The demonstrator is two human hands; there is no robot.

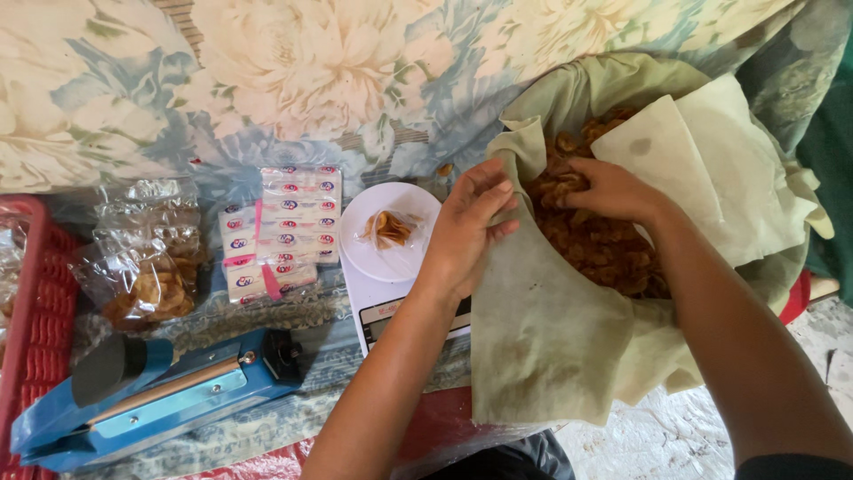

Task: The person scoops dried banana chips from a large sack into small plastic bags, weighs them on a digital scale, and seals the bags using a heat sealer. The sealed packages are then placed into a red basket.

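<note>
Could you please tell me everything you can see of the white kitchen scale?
The scale is white, apparently plastic, with a round platter on top and a display panel at its near edge. It sits on the patterned cloth between the label stack and the paper-lined basket. A small clear bag of chips lies on the platter. The left hand and forearm partly cover its right side; the display cannot be read.

Soft, even daylight; no hard shadows. Mild glare on scale plate [391, 233] and clear bags [147, 258]. Bright patch at lower-right floor. Centre in focus; slight motion blur on left hand [469, 227]. Wide-angle stretch toward the edges; the corners are softer.
</note>
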